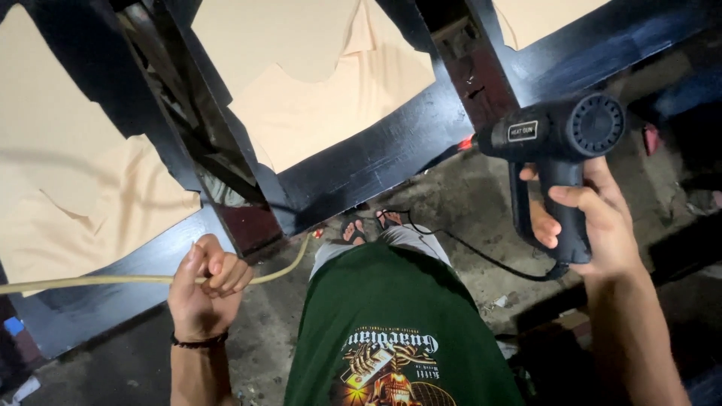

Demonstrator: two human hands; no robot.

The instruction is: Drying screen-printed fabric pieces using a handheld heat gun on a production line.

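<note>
Heat gun (pixel 560 135) in our right hand (pixel 594 218), nozzle aimed left at black frame (pixel 376 158).
Left hand (pixel 203 289) fisted on tan cane strip (pixel 90 280) running left-right, below frame; right hand clamped on grip.

A black-painted wooden frame (pixel 376 158) stands on a dirty concrete floor (pixel 466 203), its bars crossing at angles. Tan sheets (pixel 316 83) lie behind the openings, overlapping with curved cut edges. Below, a green printed shirt (pixel 391 323) fills the lower middle, and 2 sandalled feet (pixel 368 225) show on the floor.
</note>
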